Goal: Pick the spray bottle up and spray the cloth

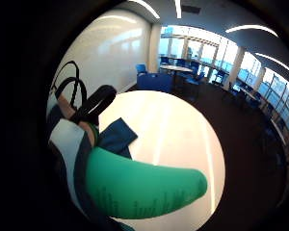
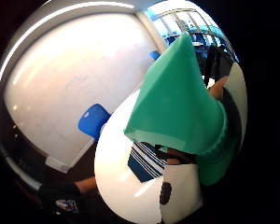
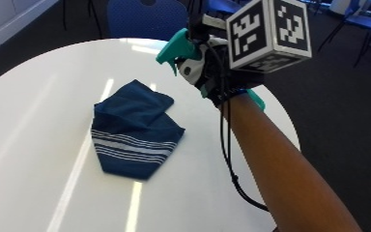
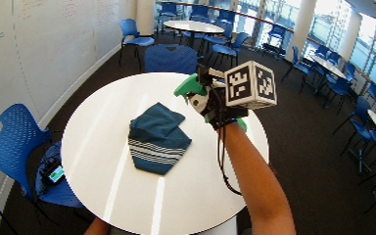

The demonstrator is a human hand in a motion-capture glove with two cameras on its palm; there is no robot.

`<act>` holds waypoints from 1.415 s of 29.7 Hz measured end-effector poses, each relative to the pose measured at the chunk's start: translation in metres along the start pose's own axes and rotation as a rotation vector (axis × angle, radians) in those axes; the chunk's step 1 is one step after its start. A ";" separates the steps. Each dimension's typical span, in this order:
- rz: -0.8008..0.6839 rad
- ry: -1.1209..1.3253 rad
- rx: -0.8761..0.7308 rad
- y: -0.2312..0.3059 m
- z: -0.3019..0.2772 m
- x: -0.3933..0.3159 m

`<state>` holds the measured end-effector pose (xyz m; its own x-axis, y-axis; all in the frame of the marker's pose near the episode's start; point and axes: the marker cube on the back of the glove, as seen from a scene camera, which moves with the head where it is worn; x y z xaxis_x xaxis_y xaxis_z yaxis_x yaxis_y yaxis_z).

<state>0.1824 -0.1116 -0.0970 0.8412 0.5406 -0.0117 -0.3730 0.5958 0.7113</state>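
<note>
Green spray bottle (image 3: 176, 48) is held up off the table in the gloved right hand (image 3: 214, 77), fingers wrapped round it; nozzle looks aimed wide, so the blue cloth (image 3: 134, 128) could easily be missed.

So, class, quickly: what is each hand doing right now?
Right hand: grips the green spray bottle above the table.
Bare hand: cannot be told.

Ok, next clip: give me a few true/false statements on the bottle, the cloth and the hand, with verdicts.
1. The right hand holds the green spray bottle above the table. True.
2. The cloth is plain red. False: it is dark blue with white stripes at one end.
3. The cloth lies crumpled on the white round table. True.
4. The spray bottle stands on the cloth. False: it is held in the air beside the cloth.
</note>
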 end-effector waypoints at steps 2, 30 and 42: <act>-0.044 0.054 -0.011 -0.008 0.006 -0.008; -0.436 0.644 -0.127 0.013 0.058 -0.045; -0.657 0.828 -0.135 0.036 0.087 -0.057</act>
<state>0.1546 -0.1725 -0.0099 0.3834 0.2941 -0.8755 -0.0256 0.9510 0.3083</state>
